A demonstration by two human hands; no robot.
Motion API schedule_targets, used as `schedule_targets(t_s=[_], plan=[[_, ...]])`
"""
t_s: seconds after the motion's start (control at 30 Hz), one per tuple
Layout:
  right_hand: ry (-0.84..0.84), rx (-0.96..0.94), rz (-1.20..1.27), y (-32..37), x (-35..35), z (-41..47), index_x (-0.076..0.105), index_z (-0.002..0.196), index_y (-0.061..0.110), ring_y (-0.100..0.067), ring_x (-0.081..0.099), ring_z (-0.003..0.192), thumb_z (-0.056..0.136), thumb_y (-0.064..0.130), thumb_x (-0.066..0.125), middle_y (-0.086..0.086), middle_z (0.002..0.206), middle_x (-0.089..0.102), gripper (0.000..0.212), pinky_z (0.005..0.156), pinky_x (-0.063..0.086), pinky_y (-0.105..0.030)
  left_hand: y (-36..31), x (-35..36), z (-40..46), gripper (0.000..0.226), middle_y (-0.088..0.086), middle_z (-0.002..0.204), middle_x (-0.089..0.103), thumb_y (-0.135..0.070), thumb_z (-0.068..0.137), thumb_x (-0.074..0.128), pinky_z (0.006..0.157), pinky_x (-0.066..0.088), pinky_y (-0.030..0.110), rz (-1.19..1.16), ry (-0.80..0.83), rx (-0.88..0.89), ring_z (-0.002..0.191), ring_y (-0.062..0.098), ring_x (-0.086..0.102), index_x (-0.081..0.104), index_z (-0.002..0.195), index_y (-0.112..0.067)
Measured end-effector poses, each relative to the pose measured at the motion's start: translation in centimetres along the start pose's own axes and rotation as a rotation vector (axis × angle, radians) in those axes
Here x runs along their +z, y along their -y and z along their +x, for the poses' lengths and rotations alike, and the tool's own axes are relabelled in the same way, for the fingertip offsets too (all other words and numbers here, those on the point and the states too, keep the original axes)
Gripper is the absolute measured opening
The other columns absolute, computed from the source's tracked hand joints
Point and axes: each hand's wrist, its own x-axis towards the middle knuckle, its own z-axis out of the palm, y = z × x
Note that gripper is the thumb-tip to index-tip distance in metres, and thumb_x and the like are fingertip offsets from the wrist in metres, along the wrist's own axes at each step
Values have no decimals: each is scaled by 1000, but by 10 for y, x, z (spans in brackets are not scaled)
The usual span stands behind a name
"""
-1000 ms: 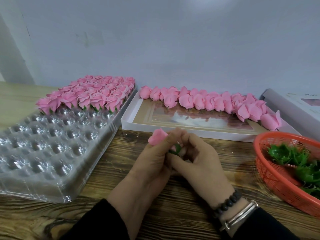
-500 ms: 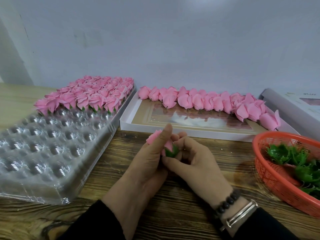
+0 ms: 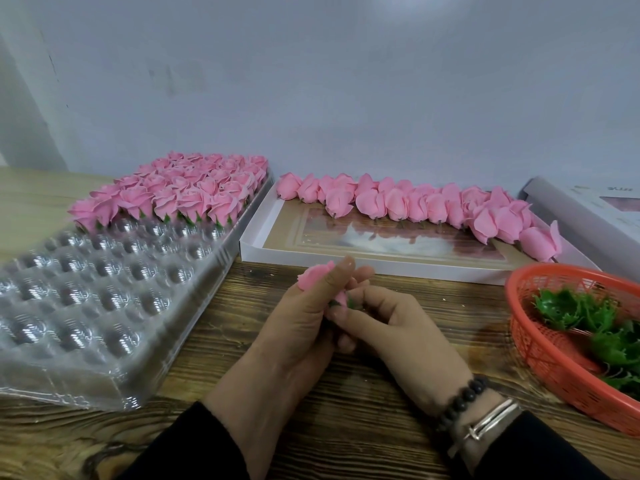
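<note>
Fingers of left hand (image 3: 298, 327) and right hand (image 3: 391, 327) both pinched together around one pink rose bud (image 3: 313, 277) above wooden table (image 3: 398, 403).

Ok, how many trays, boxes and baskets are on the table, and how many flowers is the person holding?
Trays: 1, the clear plastic tray
Boxes: 2, the open white box and the box at the right edge
Baskets: 1, the orange basket
Flowers held: 1, the pink rose, in the left hand and right hand
Total: 5

Left hand (image 3: 298, 327) gripping pink rose (image 3: 313, 277), right hand (image 3: 391, 327) pinching green calyx (image 3: 350, 304)
</note>
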Motion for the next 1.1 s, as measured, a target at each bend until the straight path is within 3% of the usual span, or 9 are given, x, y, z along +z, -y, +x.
schedule_targets(t_s=[0.1,0.2,0.33,0.47,0.57,0.73,0.83,0.93,1.1], plan=[[-42,-58,-118,-1,1,1,66,84,10,-4,50,62,81,16,67,-3,68,57,7,60,43,-12,0,1,1,20,14,86,64,-33,60,71,83,51,41,24,-61,81,80,21,64,74,64,-13],[-203,-149,-122,-3,-1,4,63,86,18,-3,56,68,81,13,66,-3,78,64,8,64,46,-11,-2,-4,0,29,24,78,67,-23,68,72,71,56,40,122,-103,208,73,31,65,69,77,4],[-275,-282,-288,-1,-9,2,61,97,26,0,57,80,78,11,71,4,88,63,26,75,40,-7,-4,-4,-2,11,6,55,59,-2,75,71,47,46,21,606,-137,448,49,9,53,60,76,0],[-171,-310,-394,3,-9,1,60,103,36,2,54,89,75,11,74,7,97,61,41,78,38,-4,-3,-2,-3,64,-7,70,64,-11,70,71,63,50,26,926,-102,453,62,10,59,43,123,-34],[-105,-308,-361,5,-9,0,62,100,38,1,54,82,76,4,72,11,91,59,43,76,43,-9,-4,-3,-4,89,-18,83,61,-26,66,66,77,49,27,1075,-87,473,83,12,64,21,141,-40],[-61,-229,-259,7,-8,-1,65,85,31,-23,60,88,78,4,69,-3,90,61,28,76,53,-52,-1,-3,-4,94,-18,84,62,-20,72,71,78,48,20,1117,-15,469,86,4,62,9,129,-62],[-83,-236,-252,6,-10,0,66,80,23,-24,62,81,79,6,68,-10,86,63,17,71,55,-46,0,-4,-3,101,-8,85,62,-15,70,75,79,50,23,1008,42,427,82,7,61,10,136,-55],[-114,-250,-181,6,-17,1,65,79,21,-9,62,68,78,2,67,-2,75,66,20,60,51,-25,-2,-7,-3,98,-4,88,54,-16,66,80,77,49,22,980,56,386,82,8,57,17,130,-56],[-133,-298,-229,6,-21,2,65,80,18,-12,61,73,77,2,70,-5,78,66,18,70,50,-28,-2,-6,-4,42,-3,92,61,-19,67,78,73,51,26,1028,31,288,85,13,60,51,98,-26]])
